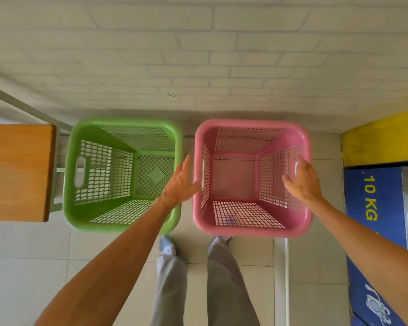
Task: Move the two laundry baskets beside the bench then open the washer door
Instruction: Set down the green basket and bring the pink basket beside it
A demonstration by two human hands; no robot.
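Note:
A green laundry basket (85, 215) stands on the floor right beside the wooden bench (17, 172) at the left. A pink laundry basket (252, 229) stands just to its right, both empty and against the wall. My left hand (179, 184) is open, fingers spread, in the gap between the two baskets at the pink one's left rim. Over the pink basket's right side my right hand (303, 181) is open near the handle slot, holding nothing. The washer (375, 208) shows at the right edge as a blue panel marked 10 KG; its door is not visible.
A white brick wall (198, 55) runs behind the baskets. A yellow block (382, 140) sits above the blue panel at the right. My legs and shoes (167, 248) stand on the pale tiled floor just before the baskets.

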